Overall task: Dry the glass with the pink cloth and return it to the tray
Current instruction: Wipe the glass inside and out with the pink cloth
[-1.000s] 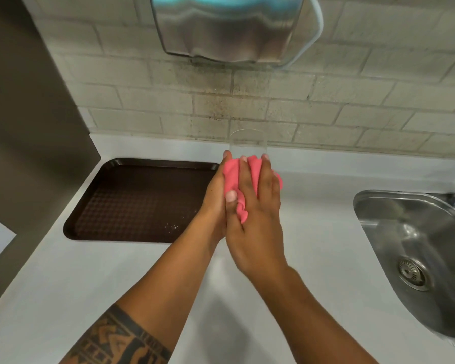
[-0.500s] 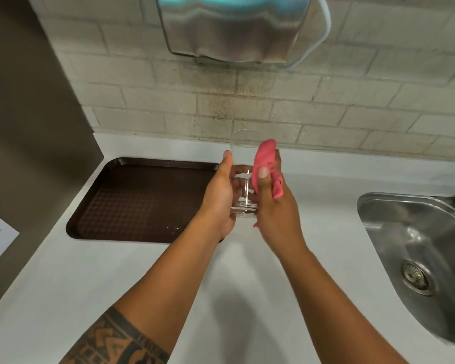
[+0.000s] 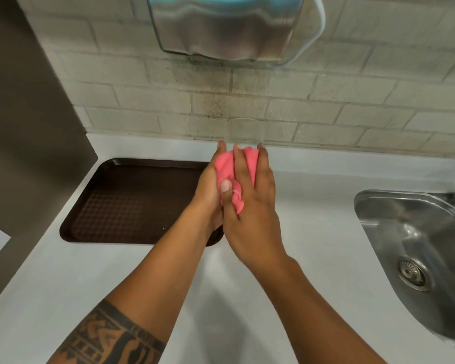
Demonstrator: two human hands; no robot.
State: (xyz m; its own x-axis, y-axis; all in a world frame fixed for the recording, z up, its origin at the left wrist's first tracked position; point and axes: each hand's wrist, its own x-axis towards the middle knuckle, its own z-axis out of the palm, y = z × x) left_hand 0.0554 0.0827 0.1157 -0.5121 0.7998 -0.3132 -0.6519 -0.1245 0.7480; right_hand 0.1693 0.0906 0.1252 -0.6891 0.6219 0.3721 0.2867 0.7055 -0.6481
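A clear drinking glass [image 3: 245, 130] stands upright in the air above the white counter; only its upper part and rim show above my fingers. My left hand [image 3: 208, 191] grips its left side from behind. My right hand [image 3: 250, 206] presses the pink cloth [image 3: 230, 169] flat around the glass's front and lower part, hiding the base. The dark brown tray [image 3: 121, 200] lies on the counter just left of both hands, with nothing on it.
A steel sink [image 3: 415, 248] with a drain is set into the white counter [image 3: 313, 195] at the right. A metal dispenser [image 3: 221, 27] hangs on the brick wall above. A dark panel [image 3: 24, 127] stands at the left.
Half a second ago my right hand held the cloth bunched at the glass's right side, with the glass exposed. Now the cloth is wrapped over the glass front again.
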